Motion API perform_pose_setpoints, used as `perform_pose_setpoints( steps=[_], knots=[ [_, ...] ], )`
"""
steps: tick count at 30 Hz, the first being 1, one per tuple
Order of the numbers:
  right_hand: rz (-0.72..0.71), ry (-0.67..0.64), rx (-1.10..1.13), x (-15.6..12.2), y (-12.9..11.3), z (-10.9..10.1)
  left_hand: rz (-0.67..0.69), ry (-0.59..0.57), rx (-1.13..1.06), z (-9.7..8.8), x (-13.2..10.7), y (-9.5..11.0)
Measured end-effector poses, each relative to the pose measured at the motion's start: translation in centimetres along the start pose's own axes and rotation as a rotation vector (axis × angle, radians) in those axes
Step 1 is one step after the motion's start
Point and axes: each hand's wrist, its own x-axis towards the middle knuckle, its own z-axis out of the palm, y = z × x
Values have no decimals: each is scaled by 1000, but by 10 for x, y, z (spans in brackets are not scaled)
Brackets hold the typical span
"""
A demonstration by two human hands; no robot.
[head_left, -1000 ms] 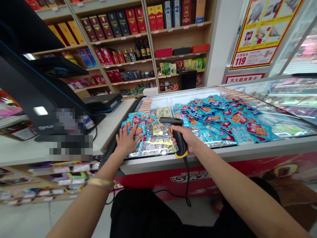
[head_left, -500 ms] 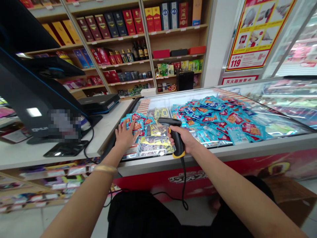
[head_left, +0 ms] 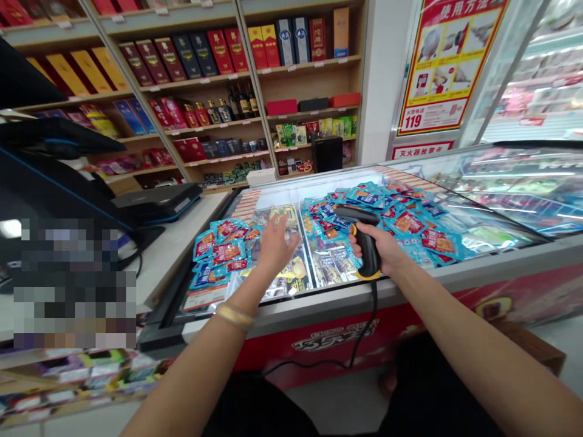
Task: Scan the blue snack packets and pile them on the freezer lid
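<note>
My right hand [head_left: 380,246] is wrapped round the handle of a black and yellow barcode scanner [head_left: 368,255], its cable hanging down in front of the freezer. The scanner's head points left above a large pile of blue and red snack packets [head_left: 410,221] on the glass lid. Over the middle of the glass, my left hand [head_left: 277,243] has its fingers apart and holds nothing that I can see. Left of it lies a smaller pile of similar packets [head_left: 223,252]. Yellow packs [head_left: 291,273] show through the glass below my left hand.
At the left stand a dark checkout monitor [head_left: 54,188] and a black flat device [head_left: 157,203] on a white counter [head_left: 182,227]. Behind the chest freezer [head_left: 273,312], shelves [head_left: 218,127] hold boxes and bottles. A cardboard box [head_left: 532,346] is on the floor at right.
My left hand has lifted from the smaller pile and moved right over the middle of the glass. The scanner in my right hand has moved right, towards the large pile. The view has shifted.
</note>
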Motion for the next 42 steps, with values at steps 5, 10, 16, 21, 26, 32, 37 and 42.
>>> perform_pose_setpoints(
  steps=[5, 10, 16, 21, 26, 32, 37, 42],
  knots=[
    [-9, -33, -31, 13, -23, -4, 45, -42, -188, 34, 32, 41],
    [2, -59, -67, 38, -54, 3, 31, -71, -240, 52, 62, 66],
    [-47, -104, 3, 58, -61, -5, 25, -208, -148, 70, 68, 62],
    [6, -120, 30, 53, -57, -13, 102, -204, -157, 69, 62, 58],
    [-4, -72, 33, 49, -56, -10, 65, -200, -164, 60, 57, 64],
    [-48, -81, -7, 48, -51, -13, 1, -265, -17, 54, 52, 62],
    [-60, -93, -21, 47, -50, -13, -71, -311, 49, 48, 54, 62],
    [-66, -109, -55, 46, -50, -12, -296, -121, -145, 46, 58, 59]
  ],
)
